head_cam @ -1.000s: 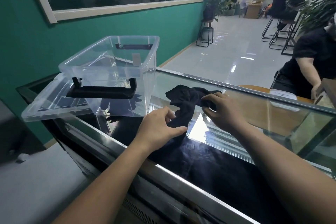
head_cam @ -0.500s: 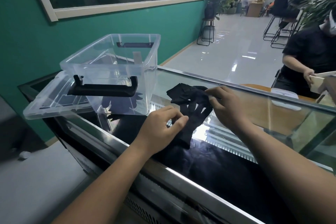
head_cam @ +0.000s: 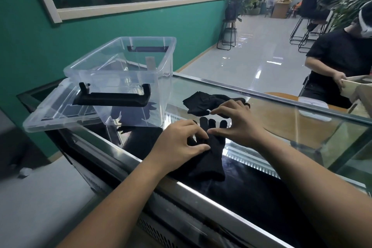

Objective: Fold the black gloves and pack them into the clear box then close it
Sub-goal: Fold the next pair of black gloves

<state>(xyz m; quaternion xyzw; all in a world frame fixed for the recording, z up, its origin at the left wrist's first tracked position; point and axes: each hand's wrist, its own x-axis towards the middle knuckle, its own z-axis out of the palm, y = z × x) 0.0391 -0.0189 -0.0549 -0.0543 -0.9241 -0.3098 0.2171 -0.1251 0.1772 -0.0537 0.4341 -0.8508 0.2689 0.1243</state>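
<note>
One black glove point(head_cam: 209, 159) lies flat on the glass counter, fingers pointing away from me, cuff toward the near edge. My left hand point(head_cam: 179, 145) presses on its palm area with fingers pinching the fabric. My right hand point(head_cam: 235, 121) hovers over the glove's fingers, thumb and fingertips touching the cloth. A second black glove point(head_cam: 203, 101) lies crumpled just behind, partly hidden by my right hand. The clear box point(head_cam: 124, 78) stands open and empty at the left, with a black handle point(head_cam: 112, 99) on its near side. Its clear lid point(head_cam: 54, 112) lies under and beside it.
The glass counter point(head_cam: 302, 127) has a metal front rail point(head_cam: 201, 193) near me. A person in black sits at the far right holding a board point(head_cam: 354, 86). A green wall is at the left; stools and plants stand on the floor behind.
One glove has been pulled toward me, away from the crumpled one, and spread flat. Both hands moved nearer with it and now rest on it.
</note>
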